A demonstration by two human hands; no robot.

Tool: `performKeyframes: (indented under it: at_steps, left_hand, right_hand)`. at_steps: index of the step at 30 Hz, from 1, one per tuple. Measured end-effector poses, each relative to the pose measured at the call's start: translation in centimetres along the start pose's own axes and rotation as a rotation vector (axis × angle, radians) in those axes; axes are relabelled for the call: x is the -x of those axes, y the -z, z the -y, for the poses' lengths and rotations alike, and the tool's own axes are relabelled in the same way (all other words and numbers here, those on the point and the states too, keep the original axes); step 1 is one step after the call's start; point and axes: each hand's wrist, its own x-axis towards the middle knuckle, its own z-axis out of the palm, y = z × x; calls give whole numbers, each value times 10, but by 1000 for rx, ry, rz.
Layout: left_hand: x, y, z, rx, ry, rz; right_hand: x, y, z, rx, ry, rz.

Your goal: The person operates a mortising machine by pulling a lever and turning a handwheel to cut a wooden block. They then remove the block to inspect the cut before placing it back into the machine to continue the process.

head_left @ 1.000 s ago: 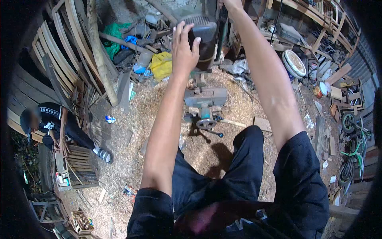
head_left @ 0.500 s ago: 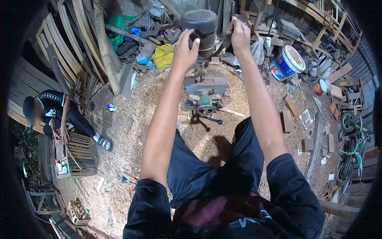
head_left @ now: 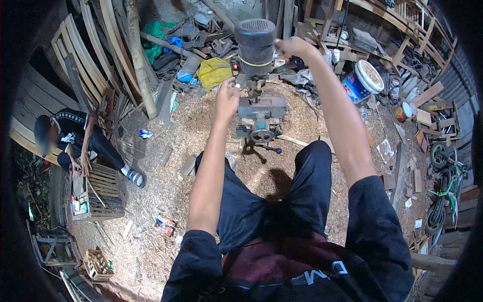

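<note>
One cylindrical motor housing point(head_left: 255, 48) with a round, perforated cap stands at 12 o'clock. Two hands are raised near it: the left hand point(head_left: 228, 99), fingers curled, at its 7 o'clock; the right hand point(head_left: 296, 49), fingers bent, at its 3 o'clock. Whether either grips anything cannot be told. One metal vise point(head_left: 271, 107) with one spoked handwheel point(head_left: 261, 135) sits at the housing's 6 o'clock. One round bucket point(head_left: 356, 86) stands at 2 o'clock; one seated person point(head_left: 71, 132), at 9 o'clock. Loose wood shavings point(head_left: 161, 194) cover the ground.
</note>
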Motion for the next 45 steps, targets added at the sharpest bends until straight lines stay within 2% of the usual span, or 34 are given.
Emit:
performKeyframes:
  at_steps: [2,4,6,9,11,15,19,21,23,26,30,34,38,41,42,45]
  left_hand:
    - [-4,2,3,-3,-23,4]
    - [0,2,6,35,18,48]
    - [6,-6,17,100,95,88]
    - [10,-19,25,135,75,92]
    - [16,-24,29,133,70,95]
    - [28,-23,31,61,69,116]
    - [36,-25,46,31,2,104]
    - [39,-28,57,64,77,129]
    - [43,-32,67,79,133,154]
    - [49,-41,75,71,142,161]
    - [62,-49,64,64,120,152]
    - [71,-59,75,26,119,161]
    - [77,-57,73,46,254,231]
    - [80,-45,56,23,263,258]
    - [87,-51,79,33,179,233]
    - [102,-52,108,-45,71,224]
  right_hand:
    - [-7,-3,19,384,22,26]
    - [31,2,41,405,-20,112]
    - [15,-6,21,424,-130,256]
    - [-2,-18,2,631,-8,330]
    - [7,-25,-3,511,-180,267]
    - [13,-32,-14,508,-202,225]
    - [20,-47,-26,457,-178,15]
    - [22,-51,-32,453,-119,-38]
    - [49,-44,-15,452,-40,1]
    - [51,-48,-23,460,-128,43]
    - [59,-57,-30,281,-149,11]
    - [62,-61,-33,329,-176,-9]
    - [58,-52,-21,353,-157,50]
    - [26,-58,-47,199,-153,-26]
    - [32,-53,-42,150,-63,-66]
    - [60,-28,-2,-441,-107,-101]
